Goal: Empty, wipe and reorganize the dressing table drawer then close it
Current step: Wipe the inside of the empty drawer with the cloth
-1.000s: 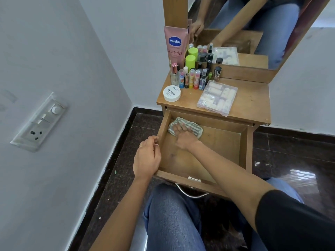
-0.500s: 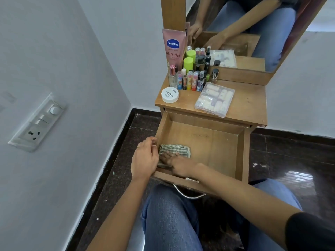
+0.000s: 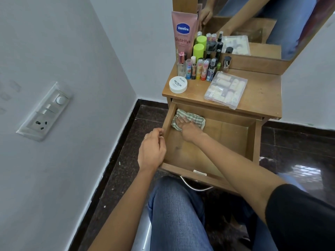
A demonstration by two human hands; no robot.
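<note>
Head view shows our right hand (image 3: pixel 188 128) pressing flat, fingers spread, on the checked cloth (image 3: pixel 188 120) at the drawer's (image 3: pixel 235 142) 11 o'clock corner, while our left hand (image 3: pixel 152 151) curls closed around its 9 o'clock wall.

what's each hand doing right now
Left hand: fingers curled over the left wall of the open wooden drawer, gripping it.
Right hand: pressed flat on the green-and-white checked cloth at the drawer's back-left corner.
</note>
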